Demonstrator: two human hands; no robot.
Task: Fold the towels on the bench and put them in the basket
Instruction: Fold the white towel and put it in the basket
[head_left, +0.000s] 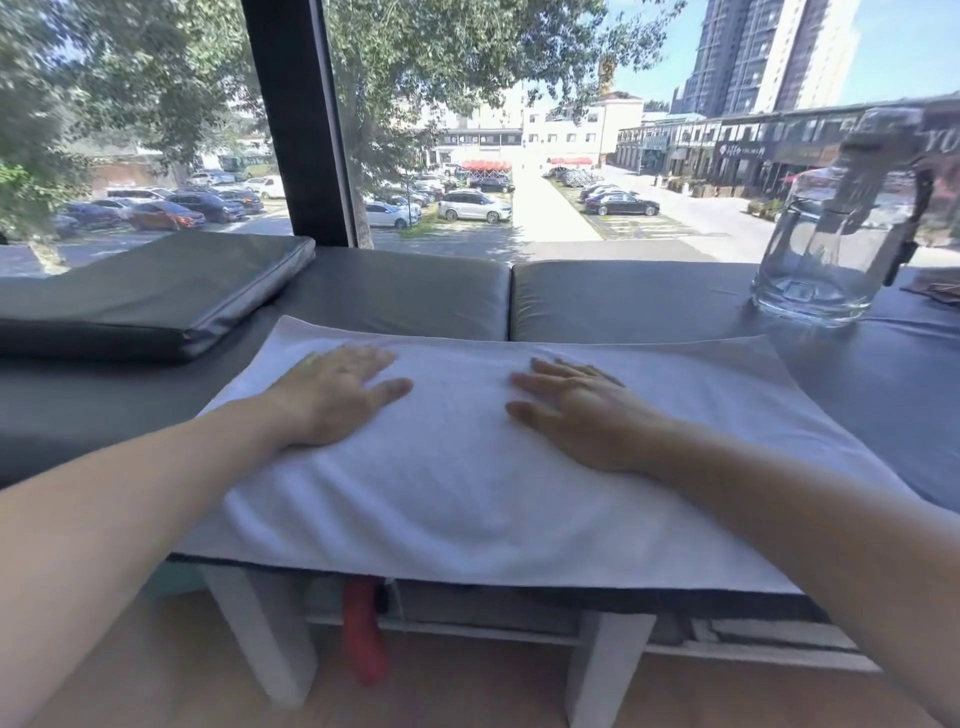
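Note:
A white towel (467, 493) lies spread flat across the grey padded bench (415, 291), its near edge hanging just over the bench front. My left hand (332, 395) rests palm down on the towel's left part, fingers straight. On the right part my right hand (582, 415) lies flat too, fingers pointing left and away. No basket is in view.
A large clear glass jar (831, 228) with a lid stands on the bench at the far right. A loose grey cushion (156, 291) lies at the back left. Behind the bench is a window with a dark frame post (296, 119). A red object (366, 634) hangs under the bench.

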